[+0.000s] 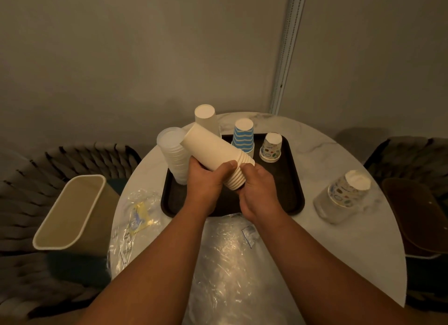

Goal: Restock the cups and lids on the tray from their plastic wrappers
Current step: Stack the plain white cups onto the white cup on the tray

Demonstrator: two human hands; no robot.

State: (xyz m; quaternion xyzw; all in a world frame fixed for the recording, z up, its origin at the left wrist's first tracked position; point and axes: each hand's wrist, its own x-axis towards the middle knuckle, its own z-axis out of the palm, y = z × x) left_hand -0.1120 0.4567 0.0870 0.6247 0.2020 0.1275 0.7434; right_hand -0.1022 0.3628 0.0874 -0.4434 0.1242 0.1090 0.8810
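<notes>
Above the dark tray (289, 198), both hands hold a tilted stack of white paper cups (208, 147). My left hand (206, 181) grips its middle, thumb over the top. My right hand (257, 186) grips the rim end. On the tray stand a stack of clear lids (172, 155), an upside-down white cup stack (206, 117), a blue striped cup stack (243, 135) and a patterned cup stack (271, 147). Another patterned cup stack in a plastic wrapper (344, 196) stands on the table to the right of the tray.
Empty plastic wrappers lie on the round white table: one at the left (135, 225), one at the front (230, 264). A beige bin (70, 213) stands at the left of the table. Woven chairs (21, 203) flank the table; a dark board (417, 218) lies on the right one.
</notes>
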